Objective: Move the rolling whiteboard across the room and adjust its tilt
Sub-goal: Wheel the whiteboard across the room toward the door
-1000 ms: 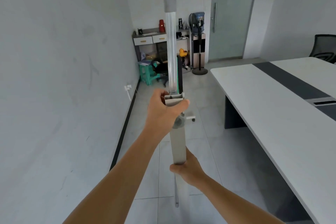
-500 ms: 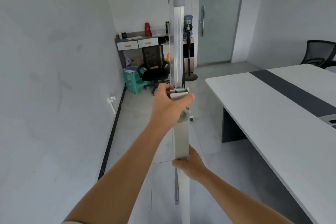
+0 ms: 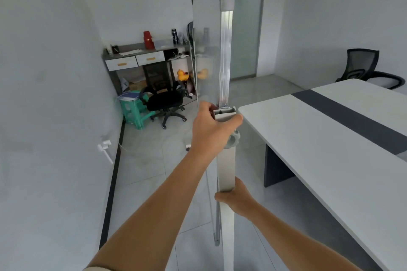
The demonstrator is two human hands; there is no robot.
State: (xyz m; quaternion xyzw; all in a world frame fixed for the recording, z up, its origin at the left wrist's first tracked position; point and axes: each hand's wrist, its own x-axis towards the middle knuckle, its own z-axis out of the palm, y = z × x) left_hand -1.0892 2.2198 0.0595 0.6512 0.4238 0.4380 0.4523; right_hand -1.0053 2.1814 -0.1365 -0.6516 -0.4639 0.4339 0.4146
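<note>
Gripping the whiteboard (image 3: 206,55) stand's metal upright post (image 3: 225,169), the left hand (image 3: 211,130) is clasping its top and the right hand (image 3: 236,198) is wrapping lower. Standing edge-on between wall and white table (image 3: 319,160), it is looking rigid, tall and probably top-heavy; low post grips seem steadiest.

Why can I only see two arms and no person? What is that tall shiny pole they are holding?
The camera sits on the person's head and looks down, so only arms show. The left hand grips the top of the grey metal stand post; the right hand grips it lower down. That post belongs to a rolling whiteboard, seen edge-on. Beside the left hand is a grey round knob. At right stands a long white table with a dark stripe. Far back are a black office chair and a yellow toy duck.
</note>
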